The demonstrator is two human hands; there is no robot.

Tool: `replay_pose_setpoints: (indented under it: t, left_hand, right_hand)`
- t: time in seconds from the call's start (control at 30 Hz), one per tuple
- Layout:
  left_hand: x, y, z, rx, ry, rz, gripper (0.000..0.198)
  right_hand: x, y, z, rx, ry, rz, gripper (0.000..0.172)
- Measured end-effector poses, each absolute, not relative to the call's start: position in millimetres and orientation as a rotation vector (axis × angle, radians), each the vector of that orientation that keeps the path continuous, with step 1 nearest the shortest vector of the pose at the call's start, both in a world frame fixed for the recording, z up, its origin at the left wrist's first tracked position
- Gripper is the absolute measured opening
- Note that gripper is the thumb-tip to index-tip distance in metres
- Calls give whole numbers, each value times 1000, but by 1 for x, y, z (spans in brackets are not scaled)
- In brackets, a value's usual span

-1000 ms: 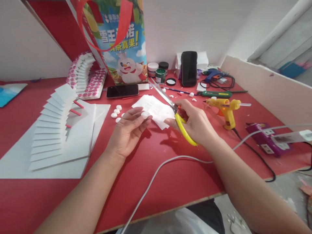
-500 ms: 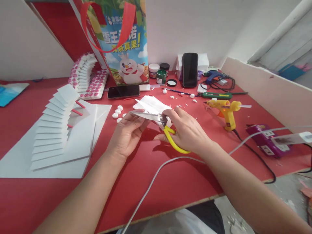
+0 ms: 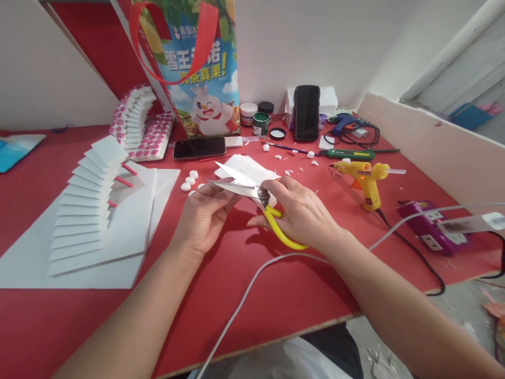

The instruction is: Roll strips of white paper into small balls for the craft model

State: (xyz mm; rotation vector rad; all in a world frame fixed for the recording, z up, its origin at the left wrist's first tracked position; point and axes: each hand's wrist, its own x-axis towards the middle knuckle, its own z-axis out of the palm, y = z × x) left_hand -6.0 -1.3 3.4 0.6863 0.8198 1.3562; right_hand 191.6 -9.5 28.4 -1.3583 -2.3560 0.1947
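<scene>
You have fairly bright, even light. Below your right hand, a soft shadow darkens the red counter. The blades of the scissors gleam; 1 orange glow marks the glue gun. Wide-angle stretch enlarges your forearms; the floor looks smeary.

Flat black phone before printed bag

– How many jars at the upper middle?
– Three, plus one loose lid.
– And phones?
– Two, both in the upper half.
– Red sticks at the left?
– Three showing.
– Scissors?
– One pair, centre. One bag, upper left; one yellow glue gun, right.
</scene>
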Motion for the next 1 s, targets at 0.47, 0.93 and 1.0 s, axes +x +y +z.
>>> replay_pose_setpoints:
  t: [0.47,0.93,1.0]
  left_hand:
    - [-7,-2,7,688,834,1353,8]
    - [-8,-1,4,621,814,1291,20]
    - [-9,-1,3,630,784,1250,23]
  right_hand:
    - [192,-10,27,-1370,-2354,150,66]
    - [192,-9,27,-1571,-2053,420,42]
    - [199,-2,28,-1695,-1940,350,41]
